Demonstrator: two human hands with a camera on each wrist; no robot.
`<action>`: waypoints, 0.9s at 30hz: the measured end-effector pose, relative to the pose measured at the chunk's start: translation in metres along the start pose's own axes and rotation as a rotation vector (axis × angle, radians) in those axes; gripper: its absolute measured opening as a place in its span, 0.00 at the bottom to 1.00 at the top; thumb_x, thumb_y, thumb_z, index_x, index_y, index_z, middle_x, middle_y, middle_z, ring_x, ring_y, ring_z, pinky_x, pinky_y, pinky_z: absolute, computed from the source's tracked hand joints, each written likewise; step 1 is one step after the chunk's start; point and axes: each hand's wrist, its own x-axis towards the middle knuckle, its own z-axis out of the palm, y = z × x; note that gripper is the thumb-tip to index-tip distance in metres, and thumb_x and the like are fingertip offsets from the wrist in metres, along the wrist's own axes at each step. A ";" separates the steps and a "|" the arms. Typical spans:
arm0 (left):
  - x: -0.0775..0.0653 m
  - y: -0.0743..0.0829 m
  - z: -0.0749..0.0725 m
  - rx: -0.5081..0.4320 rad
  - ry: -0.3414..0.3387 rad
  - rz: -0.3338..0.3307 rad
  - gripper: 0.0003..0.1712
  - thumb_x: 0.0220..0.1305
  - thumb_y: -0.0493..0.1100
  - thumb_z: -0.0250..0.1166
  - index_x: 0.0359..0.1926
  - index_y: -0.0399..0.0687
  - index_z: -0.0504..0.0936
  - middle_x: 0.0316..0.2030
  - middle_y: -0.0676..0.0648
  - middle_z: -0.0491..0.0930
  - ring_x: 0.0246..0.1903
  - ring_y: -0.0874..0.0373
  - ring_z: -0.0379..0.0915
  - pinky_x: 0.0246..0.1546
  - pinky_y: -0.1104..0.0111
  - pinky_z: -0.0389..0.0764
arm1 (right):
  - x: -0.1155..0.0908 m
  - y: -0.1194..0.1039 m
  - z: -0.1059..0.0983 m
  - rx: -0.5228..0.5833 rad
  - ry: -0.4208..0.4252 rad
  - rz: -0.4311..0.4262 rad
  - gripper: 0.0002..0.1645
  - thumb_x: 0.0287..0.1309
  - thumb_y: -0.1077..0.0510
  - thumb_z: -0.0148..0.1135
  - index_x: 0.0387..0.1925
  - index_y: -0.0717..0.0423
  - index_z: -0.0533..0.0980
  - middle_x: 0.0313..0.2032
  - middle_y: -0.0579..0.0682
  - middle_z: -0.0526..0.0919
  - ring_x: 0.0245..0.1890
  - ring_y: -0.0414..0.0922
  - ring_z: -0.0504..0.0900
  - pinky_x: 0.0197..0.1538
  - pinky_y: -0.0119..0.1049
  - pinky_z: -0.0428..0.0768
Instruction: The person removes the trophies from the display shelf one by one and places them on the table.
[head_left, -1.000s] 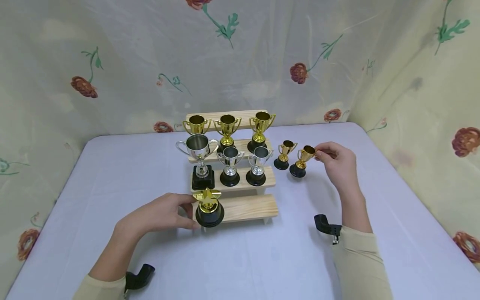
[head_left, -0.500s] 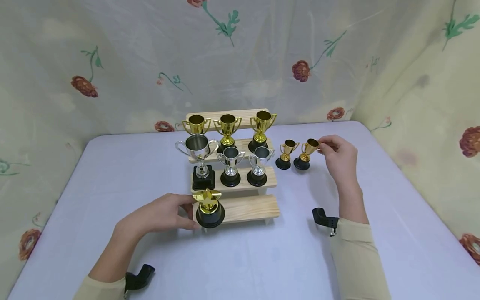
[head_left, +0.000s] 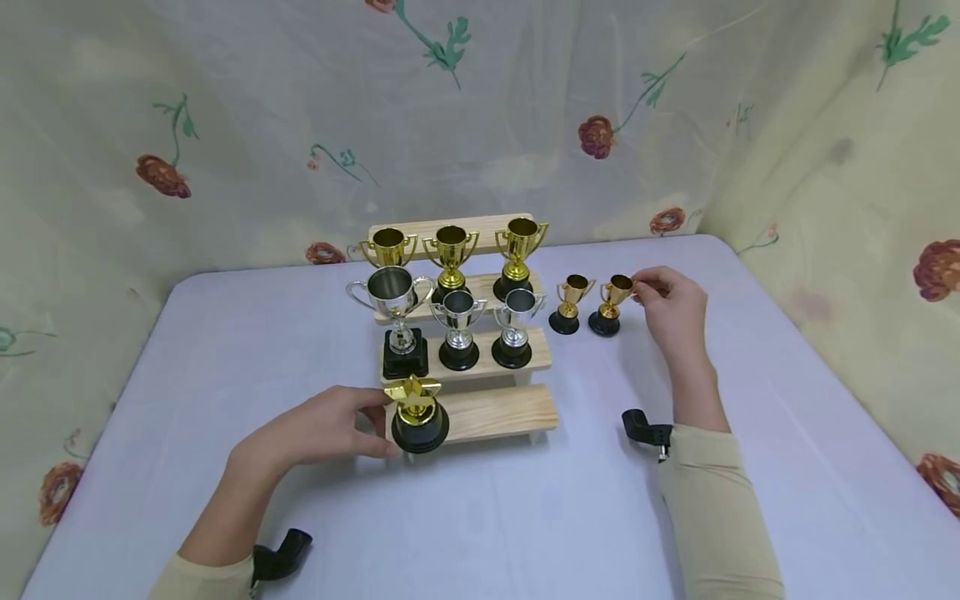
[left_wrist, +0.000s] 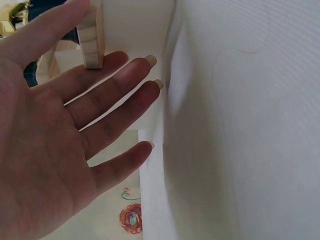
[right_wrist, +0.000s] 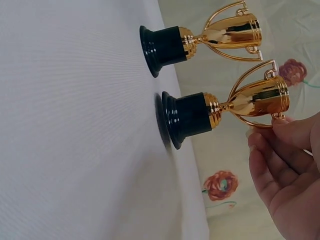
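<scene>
My right hand (head_left: 672, 312) pinches a handle of a small gold trophy cup (right_wrist: 260, 97) between thumb and fingers. The cup stands nearly upright, its black base close over the tablecloth with a shadow beside it. A matching gold cup (head_left: 573, 288) stands just to its left. My left hand (head_left: 322, 425) is at the left end of the lowest step of a wooden stepped stand (head_left: 502, 413). In the left wrist view its fingers are straight and spread, thumb and index finger to either side of the board end. A gold star trophy (head_left: 418, 421) stands on that step.
Silver trophy cups (head_left: 459, 310) stand on the step above, the left one (head_left: 392, 287) larger with a square base. Behind them are gold cups (head_left: 452, 246) on a higher step. The white-covered table (head_left: 480, 525) meets a flowered curtain (head_left: 480, 125) at the back.
My right hand has moved the small gold cup slightly back and to the right, from a tilt to nearly upright. The left hand has stayed at the stand's end.
</scene>
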 end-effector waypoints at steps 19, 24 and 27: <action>-0.001 0.002 -0.001 -0.001 0.010 -0.009 0.17 0.52 0.56 0.73 0.38 0.55 0.81 0.32 0.57 0.82 0.35 0.57 0.74 0.36 0.63 0.73 | 0.003 0.003 0.010 0.000 0.068 0.003 0.12 0.69 0.63 0.55 0.48 0.62 0.81 0.43 0.61 0.85 0.39 0.51 0.83 0.34 0.17 0.73; -0.001 0.003 -0.001 0.006 0.008 -0.012 0.17 0.51 0.56 0.74 0.38 0.55 0.81 0.32 0.57 0.82 0.35 0.57 0.74 0.37 0.63 0.73 | 0.002 0.004 0.009 -0.005 0.046 0.020 0.12 0.70 0.62 0.55 0.49 0.61 0.80 0.44 0.59 0.84 0.39 0.47 0.83 0.35 0.18 0.74; -0.001 0.003 0.000 0.007 0.006 -0.014 0.17 0.51 0.56 0.74 0.38 0.55 0.81 0.32 0.57 0.82 0.35 0.57 0.74 0.37 0.63 0.73 | 0.001 0.004 0.007 -0.017 0.030 0.031 0.14 0.70 0.62 0.54 0.51 0.60 0.80 0.45 0.58 0.84 0.39 0.45 0.82 0.36 0.18 0.74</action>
